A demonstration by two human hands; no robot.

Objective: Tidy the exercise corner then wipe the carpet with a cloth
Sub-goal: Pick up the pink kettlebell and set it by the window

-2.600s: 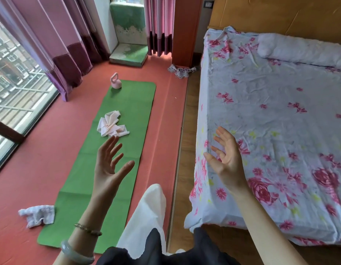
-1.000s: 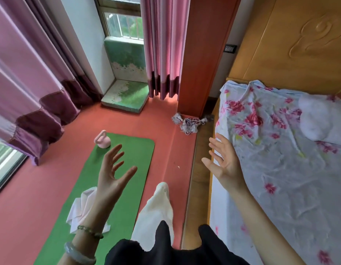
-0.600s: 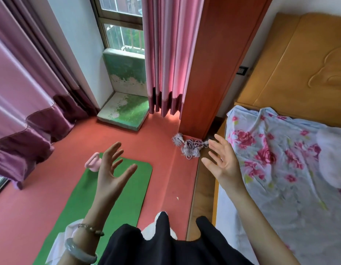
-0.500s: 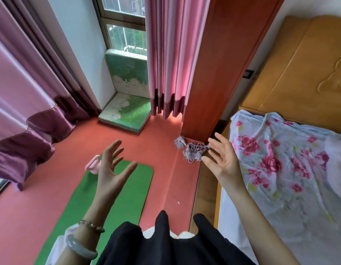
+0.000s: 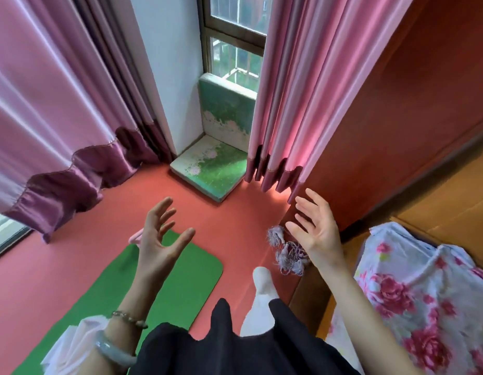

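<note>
A green exercise mat lies on the red carpet. My left hand is raised above the mat's far end, fingers spread and holding nothing. It hides most of a pink kettlebell, of which only the edge shows. A white cloth lies crumpled on the mat behind my left wrist. My right hand is also raised and empty, above a tangled purple rope that lies by the wooden pillar.
Pink curtains hang at the left and beside the window. A green cushion sits in the window nook. The wooden pillar stands at right. A bed with a floral sheet fills the lower right.
I have walked forward along the mat towards the window corner, and the view has tilted up. The rope and kettlebell are now close beneath my hands. Both hands stay raised and empty.
</note>
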